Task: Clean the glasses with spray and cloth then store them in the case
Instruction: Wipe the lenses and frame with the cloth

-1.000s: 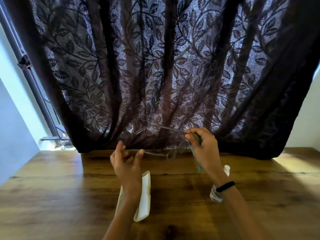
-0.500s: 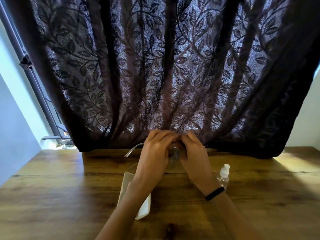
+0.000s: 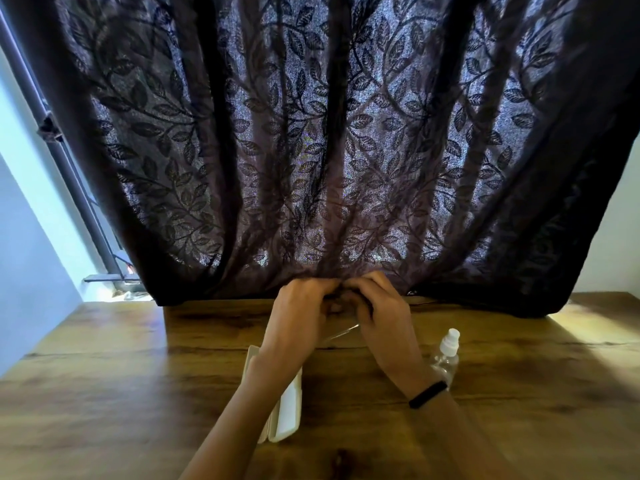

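My left hand (image 3: 301, 315) and right hand (image 3: 382, 318) grip clear thin-framed glasses (image 3: 341, 333).
One temple points toward the wooden table's (image 3: 138, 375) near-left corner.

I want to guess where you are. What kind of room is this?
Probably a room in a home: a wooden table, a dark leaf-patterned curtain with daylight coming through, and a small spray bottle on the table.

A dark leaf-patterned curtain (image 3: 311, 150) hangs behind the wooden table (image 3: 104, 375).
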Demonstrator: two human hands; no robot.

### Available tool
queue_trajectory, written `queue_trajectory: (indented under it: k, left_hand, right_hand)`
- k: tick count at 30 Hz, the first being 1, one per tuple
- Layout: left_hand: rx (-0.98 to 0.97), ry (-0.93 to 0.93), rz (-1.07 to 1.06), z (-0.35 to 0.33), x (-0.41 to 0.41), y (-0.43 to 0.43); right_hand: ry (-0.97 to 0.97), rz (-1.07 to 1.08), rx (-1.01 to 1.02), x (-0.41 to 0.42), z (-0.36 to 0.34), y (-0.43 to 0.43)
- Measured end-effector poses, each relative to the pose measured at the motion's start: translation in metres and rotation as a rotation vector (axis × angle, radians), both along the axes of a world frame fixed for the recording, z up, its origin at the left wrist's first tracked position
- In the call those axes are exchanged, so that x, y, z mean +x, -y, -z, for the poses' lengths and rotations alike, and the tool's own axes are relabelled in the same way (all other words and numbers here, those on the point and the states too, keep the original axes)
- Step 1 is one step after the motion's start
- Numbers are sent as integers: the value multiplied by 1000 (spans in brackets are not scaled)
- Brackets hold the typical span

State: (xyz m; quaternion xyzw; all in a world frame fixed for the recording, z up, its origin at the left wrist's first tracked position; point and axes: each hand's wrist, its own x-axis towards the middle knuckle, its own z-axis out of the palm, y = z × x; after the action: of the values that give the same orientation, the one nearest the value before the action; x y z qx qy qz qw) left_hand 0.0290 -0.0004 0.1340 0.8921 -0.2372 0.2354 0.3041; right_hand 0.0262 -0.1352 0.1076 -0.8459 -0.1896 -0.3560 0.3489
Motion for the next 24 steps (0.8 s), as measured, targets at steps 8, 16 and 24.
queue_trajectory:
  k: [8, 16, 24]
  left_hand:
    - [-255, -61, -106, 17, 15, -9]
    - [-415, -152, -95, 25, 19, -6]
    - [-575, -143, -30, 36, 16, -11]
  right_hand:
    - [-271, -58, 470, 11, -6, 17]
    - [-274, -65, 390, 11, 9, 14]
    - [-332, -96, 590, 10, -6, 21]
